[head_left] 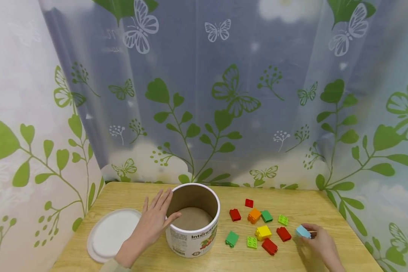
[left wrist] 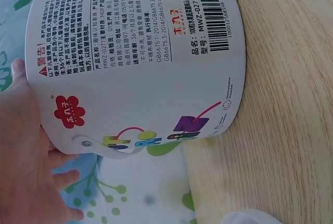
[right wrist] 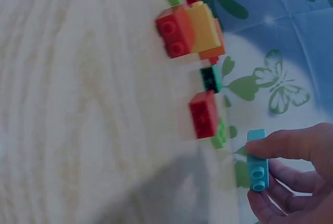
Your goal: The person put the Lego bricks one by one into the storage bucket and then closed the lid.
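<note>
Yeah, pinching a blue block (head_left: 303, 231) in right hand (head_left: 322, 242), resting unclenched left hand (head_left: 153, 222) against bucket (head_left: 190, 241), left side, probably for steadiness.

White bucket (head_left: 192, 244): "Interes…" (ending lost round curve); "MWZ-0277" beside barcode (left wrist: 219, 22); "警告!" by warning triangle (left wrist: 44, 70); "木丸子 MUWANZI" on red flower logo (left wrist: 66, 112).

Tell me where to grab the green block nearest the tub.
Probably from above, pinching the left and right sides of the green block: it lies with studs on its near end, and bare table separates it from the tub and the lime block.
</note>
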Motion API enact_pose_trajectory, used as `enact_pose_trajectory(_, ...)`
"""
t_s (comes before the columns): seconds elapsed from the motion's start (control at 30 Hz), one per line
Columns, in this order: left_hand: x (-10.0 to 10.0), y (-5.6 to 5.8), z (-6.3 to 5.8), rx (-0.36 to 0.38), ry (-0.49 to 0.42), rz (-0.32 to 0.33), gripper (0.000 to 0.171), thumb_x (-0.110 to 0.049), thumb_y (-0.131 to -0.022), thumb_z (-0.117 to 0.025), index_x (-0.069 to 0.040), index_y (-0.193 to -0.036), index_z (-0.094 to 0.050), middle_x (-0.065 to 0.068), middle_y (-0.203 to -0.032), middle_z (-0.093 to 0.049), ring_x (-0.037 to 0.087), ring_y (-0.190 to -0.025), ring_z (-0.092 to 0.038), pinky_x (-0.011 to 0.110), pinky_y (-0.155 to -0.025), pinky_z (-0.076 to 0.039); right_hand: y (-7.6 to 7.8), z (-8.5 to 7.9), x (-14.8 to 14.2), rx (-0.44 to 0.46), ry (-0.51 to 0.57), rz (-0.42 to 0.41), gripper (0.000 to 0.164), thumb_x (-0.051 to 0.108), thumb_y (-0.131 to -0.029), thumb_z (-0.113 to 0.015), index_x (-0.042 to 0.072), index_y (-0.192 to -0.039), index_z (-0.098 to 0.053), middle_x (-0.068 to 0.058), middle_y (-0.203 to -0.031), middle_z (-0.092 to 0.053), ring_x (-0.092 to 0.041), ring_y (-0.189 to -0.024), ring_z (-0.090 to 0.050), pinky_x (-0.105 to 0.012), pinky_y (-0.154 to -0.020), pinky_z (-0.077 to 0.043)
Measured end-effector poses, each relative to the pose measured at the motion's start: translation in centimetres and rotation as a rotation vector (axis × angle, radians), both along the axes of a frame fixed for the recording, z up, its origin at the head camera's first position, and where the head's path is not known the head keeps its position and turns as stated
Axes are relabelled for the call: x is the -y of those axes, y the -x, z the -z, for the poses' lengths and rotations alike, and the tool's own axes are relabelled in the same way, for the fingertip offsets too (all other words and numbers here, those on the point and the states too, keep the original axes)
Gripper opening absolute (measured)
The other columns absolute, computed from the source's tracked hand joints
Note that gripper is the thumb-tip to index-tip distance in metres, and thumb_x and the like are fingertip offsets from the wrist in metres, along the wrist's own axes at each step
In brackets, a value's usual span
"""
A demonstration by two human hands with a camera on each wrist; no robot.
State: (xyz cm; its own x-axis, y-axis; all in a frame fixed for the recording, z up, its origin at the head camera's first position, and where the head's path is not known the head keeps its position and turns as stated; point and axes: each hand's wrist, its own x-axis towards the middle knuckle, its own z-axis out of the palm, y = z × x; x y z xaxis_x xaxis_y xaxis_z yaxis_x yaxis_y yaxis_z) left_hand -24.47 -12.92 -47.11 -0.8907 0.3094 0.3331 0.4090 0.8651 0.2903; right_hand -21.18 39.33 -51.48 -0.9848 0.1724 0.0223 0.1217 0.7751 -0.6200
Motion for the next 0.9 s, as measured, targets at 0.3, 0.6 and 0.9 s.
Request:
enact_pose_trajectory(0.3,0.1,-0.1,0.0,-0.006,0.0,-0.002,0.079,-0.055,-0.101,-0.052,-0.003,-0.157,-0.035,0.014,-0.162,-0.035,0.037,-0.152,-0.025,0.07,-0.118,-0.013,1.0,-3.7,1.7,-0.046,-0.018,-0.071,0.047,0.005,-0.085,-0.078,-0.01,-0.127,-0.064,-0.032,-0.12,-0.064,-0.045,-0.104,-0.065,-0.048,-0.081,-0.059)
enact_pose_trajectory(0.6,0.1,0.0,0.2,-0.017,-0.007,0.002,0.078,-0.054,-0.1,-0.054,-0.003,-0.157,-0.036,0.014,-0.161,-0.037,0.037,-0.151,-0.026,0.07,-0.117,-0.015,1.4,-6.4,4.4,-0.131,-0.016,-0.126,0.044,0.003,-0.086,-0.078,-0.008,-0.126,-0.066,-0.029,-0.12,-0.064,-0.042,-0.104,-0.065,-0.048,-0.086,-0.058)
enact_pose_trajectory(0.9,0.1,0.1,0.3,-0.009,-0.002,-0.005,0.08,-0.055,-0.1,-0.054,-0.003,-0.157,-0.036,0.013,-0.163,-0.034,0.036,-0.152,-0.024,0.069,-0.118,-0.013,2.3,-7.8,7.2,-0.171,0.026,-0.182,0.043,0.0,-0.085,-0.078,-0.008,-0.126,-0.066,-0.028,-0.12,-0.064,-0.042,-0.105,-0.065,-0.05,-0.088,-0.058)
